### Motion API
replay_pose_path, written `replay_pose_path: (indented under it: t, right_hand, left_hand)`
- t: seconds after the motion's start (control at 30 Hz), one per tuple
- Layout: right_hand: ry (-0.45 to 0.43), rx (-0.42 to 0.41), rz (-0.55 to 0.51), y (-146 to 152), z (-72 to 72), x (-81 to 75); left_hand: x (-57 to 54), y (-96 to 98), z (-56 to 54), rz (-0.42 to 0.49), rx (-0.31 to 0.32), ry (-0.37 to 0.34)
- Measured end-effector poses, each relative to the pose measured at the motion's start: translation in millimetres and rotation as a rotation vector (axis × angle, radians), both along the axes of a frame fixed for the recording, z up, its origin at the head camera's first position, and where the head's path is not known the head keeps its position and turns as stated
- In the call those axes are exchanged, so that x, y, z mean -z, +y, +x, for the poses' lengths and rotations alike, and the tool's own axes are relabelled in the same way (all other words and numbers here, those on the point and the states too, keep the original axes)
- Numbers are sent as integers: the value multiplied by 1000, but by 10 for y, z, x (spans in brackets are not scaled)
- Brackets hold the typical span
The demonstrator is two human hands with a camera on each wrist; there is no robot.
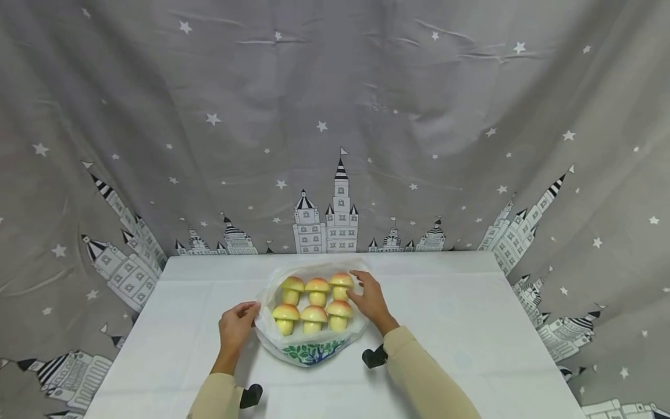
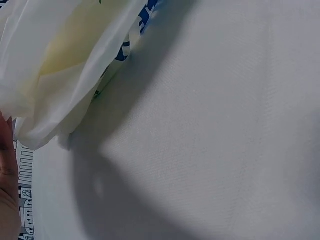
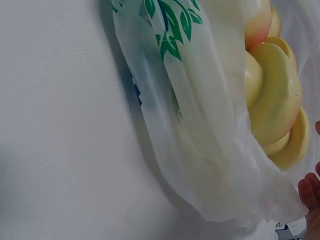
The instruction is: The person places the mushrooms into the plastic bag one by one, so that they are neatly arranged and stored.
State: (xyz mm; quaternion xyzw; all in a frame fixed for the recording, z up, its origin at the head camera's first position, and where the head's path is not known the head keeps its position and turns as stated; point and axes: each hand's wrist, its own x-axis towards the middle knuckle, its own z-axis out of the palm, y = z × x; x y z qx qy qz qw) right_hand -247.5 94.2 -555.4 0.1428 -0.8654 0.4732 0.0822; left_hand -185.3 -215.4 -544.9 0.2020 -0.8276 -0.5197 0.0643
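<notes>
A white plastic bag [image 1: 330, 342] with a green-and-blue tree print lies on the table with its mouth spread wide. Inside it several yellow toy mushrooms [image 1: 313, 317] with orange-tinged caps stand in two rows. At the bag's left rim, my left hand [image 1: 235, 330] pinches the plastic; only its edge shows in the left wrist view beside the bag [image 2: 55, 105]. My right hand [image 1: 373, 299] is at the right rim, fingers parted, fingertips close by the upper right mushroom [image 1: 341, 283]. The right wrist view has its fingertips [image 3: 309, 187] against the bag's edge.
A white cloth covers the table [image 1: 450, 314] around the bag. Behind the far edge hangs a grey curtain [image 1: 377, 139] printed with castles and stars. Black wrist mounts [image 1: 374, 357] stick out from the sleeves near the bag's front.
</notes>
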Motion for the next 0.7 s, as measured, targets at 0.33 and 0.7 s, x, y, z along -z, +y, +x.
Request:
replay_pose_path:
  t: [0.33,0.7]
  right_hand:
    - [51,24,3,107,22,-106]
    - [54,57,30,360,126,-84]
  left_hand:
    - [-36,-44,-55,39,-4,62]
    - [-47,-124,-38,-14,29,26]
